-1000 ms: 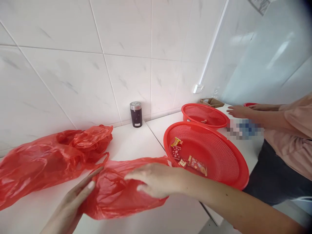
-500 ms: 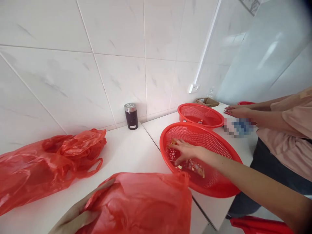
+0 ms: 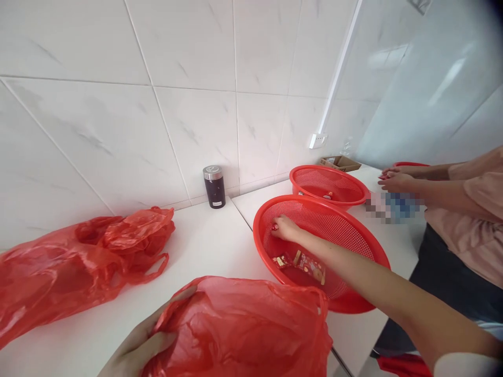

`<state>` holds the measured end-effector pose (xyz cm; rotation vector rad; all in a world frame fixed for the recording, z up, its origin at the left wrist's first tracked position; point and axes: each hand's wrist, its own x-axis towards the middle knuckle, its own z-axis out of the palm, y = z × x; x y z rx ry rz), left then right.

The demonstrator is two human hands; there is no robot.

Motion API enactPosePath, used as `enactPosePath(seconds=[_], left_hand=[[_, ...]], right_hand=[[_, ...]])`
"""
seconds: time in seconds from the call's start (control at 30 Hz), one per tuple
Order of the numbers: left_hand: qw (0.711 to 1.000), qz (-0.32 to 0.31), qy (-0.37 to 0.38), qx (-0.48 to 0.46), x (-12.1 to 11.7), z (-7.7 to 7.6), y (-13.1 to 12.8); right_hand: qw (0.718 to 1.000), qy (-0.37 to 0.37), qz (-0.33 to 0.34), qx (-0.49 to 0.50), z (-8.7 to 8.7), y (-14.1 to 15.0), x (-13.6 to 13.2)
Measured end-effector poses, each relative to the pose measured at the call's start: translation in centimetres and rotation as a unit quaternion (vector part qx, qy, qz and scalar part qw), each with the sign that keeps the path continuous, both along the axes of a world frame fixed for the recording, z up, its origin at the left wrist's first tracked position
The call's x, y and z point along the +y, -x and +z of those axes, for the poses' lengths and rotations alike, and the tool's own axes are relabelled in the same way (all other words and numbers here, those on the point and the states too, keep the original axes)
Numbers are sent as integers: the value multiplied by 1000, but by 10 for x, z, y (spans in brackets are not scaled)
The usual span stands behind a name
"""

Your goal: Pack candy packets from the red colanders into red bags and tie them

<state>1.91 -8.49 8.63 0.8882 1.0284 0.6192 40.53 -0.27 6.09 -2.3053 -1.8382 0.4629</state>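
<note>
My left hand (image 3: 151, 340) grips the edge of a red plastic bag (image 3: 243, 330) at the bottom of the view, with the thumb outside and some fingers hidden by the film. My right hand (image 3: 286, 229) reaches into the large red perforated basket (image 3: 381, 262). Its fingers are closed on a small red snack packet (image 3: 274, 227), of which only a bit shows by the basket's far left wall. Below the hand, a red and cream packet (image 3: 281, 261) and a longer red snack packet (image 3: 310, 267) lie on the basket floor.
Behind stands a second red basket (image 3: 330, 173) with a small packet inside. A crumpled red bag (image 3: 86, 262) lies at left, near a dark tumbler (image 3: 214, 188) by the wall. A cardboard box (image 3: 341, 163) sits farther back. At right, a co-worker's hands (image 3: 396, 180) hold something red.
My right hand has closed from a spread pose and shifted toward the basket's far side. The dotted red packet has left its spot under my fingers. The left hand's bag has shifted slightly right.
</note>
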Motion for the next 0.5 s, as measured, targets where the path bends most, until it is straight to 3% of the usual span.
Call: enactPosePath(seconds=[0.13, 0.3, 0.37, 0.43, 0.5], left_hand=[[999, 9, -39, 27, -1, -1, 4], [990, -26, -119, 72, 1, -3, -1], [986, -41, -142, 71, 0, 0, -8], [984, -52, -153, 72, -2, 5, -14], [982, -62, -161, 83, -5, 9, -17]], right_hand=[[996, -1, 11, 84, 48, 9, 1], [968, -35, 117, 221, 108, 66, -52], [915, 14, 217, 340, 115, 97, -78], [907, 41, 260, 330, 112, 122, -96], [922, 44, 267, 276, 104, 133, -104]])
